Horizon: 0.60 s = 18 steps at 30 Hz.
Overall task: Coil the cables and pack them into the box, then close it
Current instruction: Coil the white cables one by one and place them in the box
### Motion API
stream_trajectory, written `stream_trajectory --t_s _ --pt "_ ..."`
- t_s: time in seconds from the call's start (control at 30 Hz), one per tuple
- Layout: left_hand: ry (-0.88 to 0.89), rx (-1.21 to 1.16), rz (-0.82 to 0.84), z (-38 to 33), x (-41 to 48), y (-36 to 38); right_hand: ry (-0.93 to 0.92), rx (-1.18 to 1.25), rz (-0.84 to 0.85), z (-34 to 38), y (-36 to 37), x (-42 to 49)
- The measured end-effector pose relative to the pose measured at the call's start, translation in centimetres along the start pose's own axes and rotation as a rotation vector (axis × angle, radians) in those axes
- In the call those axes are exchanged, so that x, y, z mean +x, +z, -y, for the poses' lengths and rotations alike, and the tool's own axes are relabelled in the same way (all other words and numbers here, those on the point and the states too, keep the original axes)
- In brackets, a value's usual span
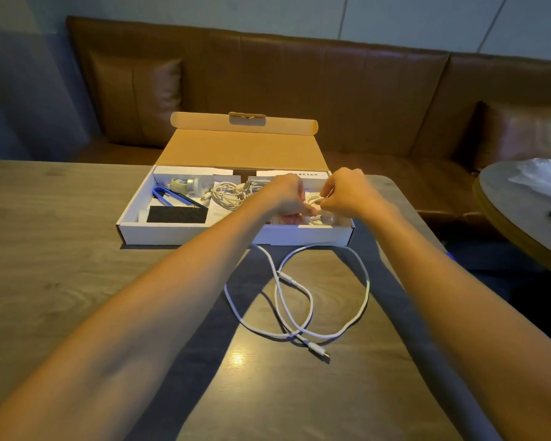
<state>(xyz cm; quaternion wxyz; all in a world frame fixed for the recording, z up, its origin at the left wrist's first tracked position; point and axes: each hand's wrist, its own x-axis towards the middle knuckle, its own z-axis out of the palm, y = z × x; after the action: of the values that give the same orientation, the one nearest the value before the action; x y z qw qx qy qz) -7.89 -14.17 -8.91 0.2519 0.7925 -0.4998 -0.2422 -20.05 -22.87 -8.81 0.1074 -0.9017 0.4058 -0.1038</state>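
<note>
Item: small white cable (315,200), a bundle held between both hands above the right end of the box (185,237), partly hidden by the fingers.
- Left hand (287,194): fingers curled round the bundle, thumb side toward the other hand.
- Right hand (344,192): fingertips pinching the same cable from the right.

Item: long white cable (366,291), uncoiled in loose crossing loops on the wooden table (61,249), just in front of the box, one plug end nearest the camera.

Item: box, white card, open, its lid (242,151) standing up at the far side. It held:
- a coiled white cable (228,195) on a paper sheet, middle;
- a blue-handled tool (164,195), left;
- a black pad (177,214), front left;
- a tape roll (178,183), rear left.

Surroundings: brown sofa (331,90) behind the table; round table (497,198) at right with a plastic bag (544,179) on it.
</note>
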Motion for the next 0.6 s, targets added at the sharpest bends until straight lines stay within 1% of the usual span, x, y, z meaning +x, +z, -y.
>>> stream_trajectory --t_s 0.13,0.27,0.4,0.53,0.6 --pt "0.056 0.016 -0.022 0.4 0.0 0.3 0.007 -0.133 0.07 0.0 0.4 -0.2" --pt "0.073 0.067 -0.068 0.8 -0.1 0.6 -0.022 -0.171 0.038 0.3 0.4 -0.4" --pt "0.108 0.03 -0.134 1.0 -0.7 -0.3 -0.056 -0.1 0.024 0.1 0.3 -1.0" --pt "0.15 0.039 -0.164 0.9 -2.0 -1.2 -0.121 0.086 -0.058 0.5 -0.6 -2.3" --pt "0.179 0.033 -0.171 0.8 -3.0 -1.5 -0.177 0.143 -0.056 1.2 -1.3 -3.4"
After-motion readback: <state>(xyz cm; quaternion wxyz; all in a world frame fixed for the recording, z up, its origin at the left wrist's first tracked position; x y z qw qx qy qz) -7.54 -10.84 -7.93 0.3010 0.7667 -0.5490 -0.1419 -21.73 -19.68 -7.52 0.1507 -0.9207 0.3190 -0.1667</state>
